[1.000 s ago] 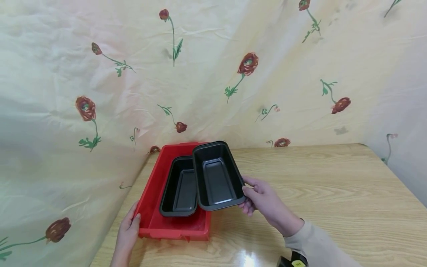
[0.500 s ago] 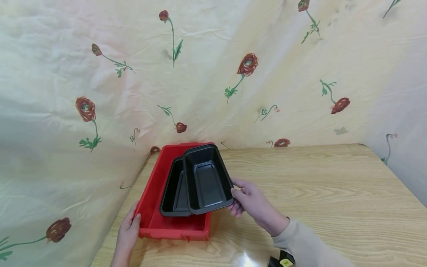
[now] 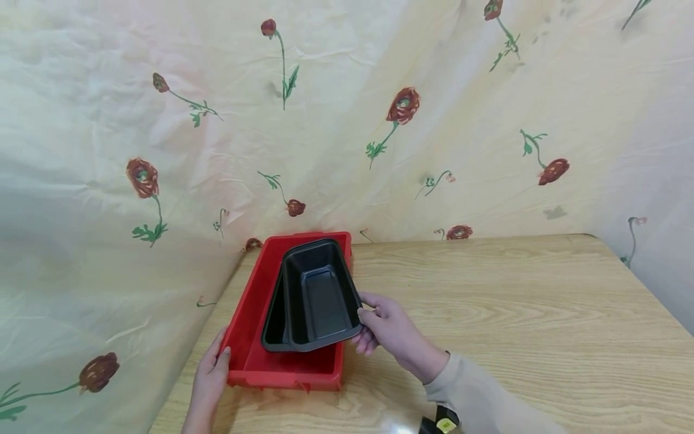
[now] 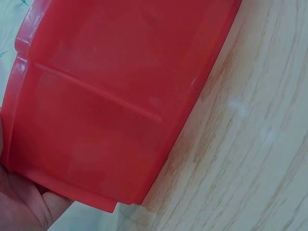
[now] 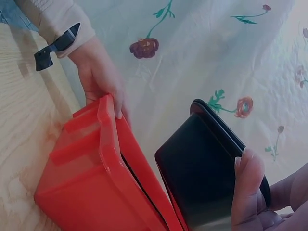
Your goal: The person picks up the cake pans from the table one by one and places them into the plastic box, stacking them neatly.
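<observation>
A black loaf pan [image 3: 325, 298] is pinched at its near right corner between the thumb and fingers of my right hand [image 3: 396, 331]. It hangs tilted over the red plastic bin [image 3: 244, 355]. Beneath it, inside the bin, a second black loaf pan [image 3: 275, 328] shows only along its left side; the rest is covered. My left hand [image 3: 210, 374] grips the bin's near left rim, thumb on the outside front. In the left wrist view the bin's red wall [image 4: 115, 96] fills most of the picture. From the right wrist, the held pan's outer side [image 5: 197, 173] appears above the bin's rim.
The bin stands at the left end of a wooden table [image 3: 488, 313]. A curtain with printed red flowers [image 3: 347, 120] hangs behind and to the left. A black strap device [image 3: 441, 420] is on the right wrist.
My right hand has carried the loaf pan leftward and slightly down, further over the bin, covering more of the second pan. The left hand has stayed at the bin's rim.
</observation>
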A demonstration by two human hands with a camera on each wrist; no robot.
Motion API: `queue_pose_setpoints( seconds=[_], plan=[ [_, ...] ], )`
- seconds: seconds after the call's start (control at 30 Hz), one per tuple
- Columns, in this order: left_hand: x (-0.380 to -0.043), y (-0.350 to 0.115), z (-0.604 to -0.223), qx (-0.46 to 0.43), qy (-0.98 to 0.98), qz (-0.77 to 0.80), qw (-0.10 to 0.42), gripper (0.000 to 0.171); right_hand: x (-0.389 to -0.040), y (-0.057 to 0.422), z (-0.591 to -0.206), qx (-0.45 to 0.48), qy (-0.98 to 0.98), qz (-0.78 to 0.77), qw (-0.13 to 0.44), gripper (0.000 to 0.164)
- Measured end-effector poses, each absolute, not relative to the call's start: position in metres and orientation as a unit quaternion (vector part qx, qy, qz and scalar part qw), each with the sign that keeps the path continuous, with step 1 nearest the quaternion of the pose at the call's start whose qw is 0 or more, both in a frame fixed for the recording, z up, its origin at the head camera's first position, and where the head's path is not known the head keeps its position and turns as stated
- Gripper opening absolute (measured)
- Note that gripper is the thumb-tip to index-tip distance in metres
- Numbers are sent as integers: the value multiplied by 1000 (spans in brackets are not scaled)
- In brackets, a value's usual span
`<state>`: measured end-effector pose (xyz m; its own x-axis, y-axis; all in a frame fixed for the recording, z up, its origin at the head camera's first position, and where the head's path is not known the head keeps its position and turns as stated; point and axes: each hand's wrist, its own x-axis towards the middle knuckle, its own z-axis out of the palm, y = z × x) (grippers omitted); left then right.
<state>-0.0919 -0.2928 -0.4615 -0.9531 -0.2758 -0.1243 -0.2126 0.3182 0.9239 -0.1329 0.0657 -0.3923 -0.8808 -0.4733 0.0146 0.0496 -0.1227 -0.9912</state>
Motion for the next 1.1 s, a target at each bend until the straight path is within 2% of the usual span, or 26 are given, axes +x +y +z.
queue_pose_setpoints(
  seconds=[0.77,1.1],
  plan=[
    [-90,-293,-463,145,-811,-566,36,55,-137,25,-396,-151,620,-741,209,52],
    [-92,-292,-465,151,-810,-566,34,55,-139,10,-403,-133,620,-746,205,48]
  ],
)
